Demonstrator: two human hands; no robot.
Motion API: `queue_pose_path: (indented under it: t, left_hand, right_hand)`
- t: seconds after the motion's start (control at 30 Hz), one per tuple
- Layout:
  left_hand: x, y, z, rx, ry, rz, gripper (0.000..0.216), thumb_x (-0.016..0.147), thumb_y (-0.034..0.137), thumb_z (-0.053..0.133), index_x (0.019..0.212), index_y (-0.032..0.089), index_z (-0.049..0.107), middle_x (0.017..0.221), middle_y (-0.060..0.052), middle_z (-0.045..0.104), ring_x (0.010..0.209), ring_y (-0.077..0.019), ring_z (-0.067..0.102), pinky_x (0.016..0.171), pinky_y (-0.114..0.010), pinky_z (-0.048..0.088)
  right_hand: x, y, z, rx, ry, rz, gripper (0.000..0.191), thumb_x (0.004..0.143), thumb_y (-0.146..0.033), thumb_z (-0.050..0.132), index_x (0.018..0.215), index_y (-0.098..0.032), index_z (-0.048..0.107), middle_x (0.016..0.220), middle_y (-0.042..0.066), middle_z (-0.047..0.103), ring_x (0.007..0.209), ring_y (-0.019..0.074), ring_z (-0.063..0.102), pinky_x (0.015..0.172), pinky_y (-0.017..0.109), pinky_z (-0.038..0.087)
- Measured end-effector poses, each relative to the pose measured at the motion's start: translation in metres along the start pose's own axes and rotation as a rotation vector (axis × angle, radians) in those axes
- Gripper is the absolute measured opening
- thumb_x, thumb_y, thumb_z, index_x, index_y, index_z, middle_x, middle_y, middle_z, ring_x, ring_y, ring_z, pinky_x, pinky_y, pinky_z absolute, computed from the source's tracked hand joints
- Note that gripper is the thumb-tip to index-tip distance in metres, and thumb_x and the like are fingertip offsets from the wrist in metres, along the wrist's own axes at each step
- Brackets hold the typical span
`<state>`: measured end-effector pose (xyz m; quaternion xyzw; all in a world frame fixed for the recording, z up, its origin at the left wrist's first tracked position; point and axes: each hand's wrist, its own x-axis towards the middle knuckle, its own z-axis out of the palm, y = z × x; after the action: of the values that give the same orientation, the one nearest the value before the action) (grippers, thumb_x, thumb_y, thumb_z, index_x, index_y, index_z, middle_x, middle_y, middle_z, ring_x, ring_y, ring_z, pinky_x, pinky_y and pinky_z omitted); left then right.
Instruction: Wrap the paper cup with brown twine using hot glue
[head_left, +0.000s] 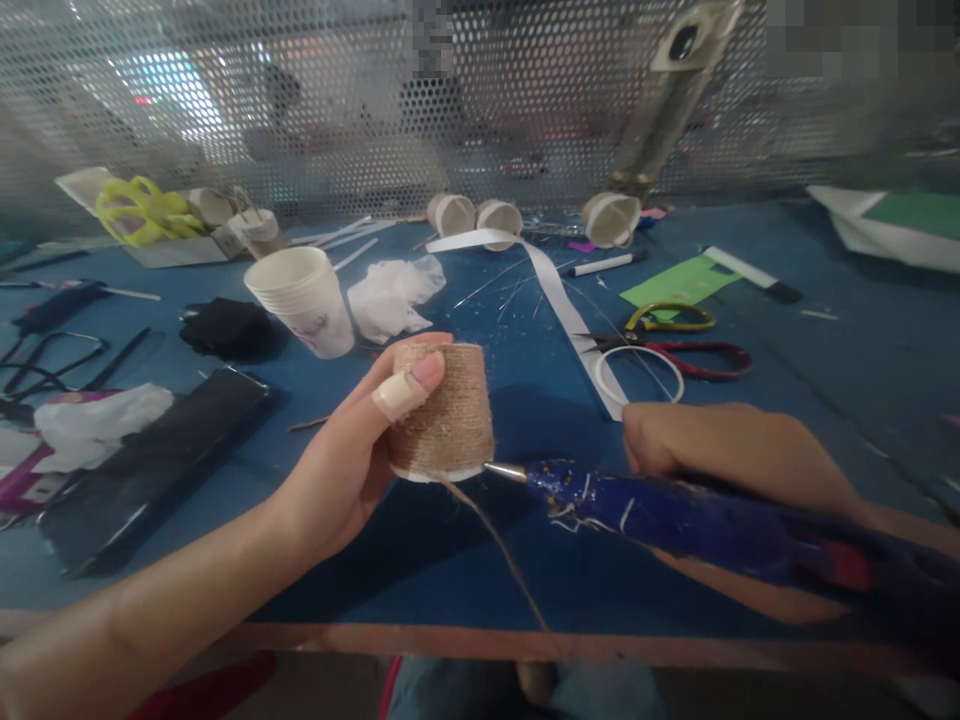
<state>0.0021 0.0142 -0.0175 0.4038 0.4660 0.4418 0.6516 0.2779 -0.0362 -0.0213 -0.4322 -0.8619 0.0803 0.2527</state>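
Note:
Wrapped round a paper cup covered in rows of jute twine, my left hand holds it tilted above the table, a bandage on the thumb. A thin band of white shows along the cup's lower edge. From there a loose length of twine hangs down past the table edge. My right hand grips a blue hot glue gun with strings of dried glue on it. Its metal nozzle points left and meets the cup's lower right edge. The fingers on the gun's far side are partly hidden.
Stacked paper cups stand behind my left hand beside a crumpled white plastic bag. Scissors, a white ring and a paper strip lie beyond my right hand. A dark flat case lies left; a perforated metal screen rises behind.

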Motion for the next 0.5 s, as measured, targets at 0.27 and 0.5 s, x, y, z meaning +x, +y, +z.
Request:
queue_pose_path:
  t: [0.27,0.5]
  left_hand:
    - [0.0,-0.003,-0.004,0.032,-0.033,0.029,0.046,0.07,0.058,0.097,0.112,0.043,0.087,0.118,-0.003,0.083,0.115,-0.0369,0.074,0.076,-0.034,0.065]
    - [0.001,0.001,0.002,-0.038,-0.007,-0.004,0.054,0.068,0.063,0.096,0.115,0.038,0.087,0.113,-0.001,0.084,0.114,-0.034,0.075,0.083,-0.035,0.066]
  right_hand:
    - [-0.001,-0.003,0.005,0.077,0.032,-0.01,0.028,0.085,-0.015,0.056,0.081,-0.027,0.031,0.072,-0.008,0.041,0.061,0.0139,0.036,0.066,0.032,0.028]
    - [-0.002,0.009,0.002,0.045,0.027,-0.068,0.023,0.091,-0.026,0.055,0.082,-0.028,0.034,0.072,-0.008,0.041,0.059,0.0151,0.038,0.063,0.033,0.027]
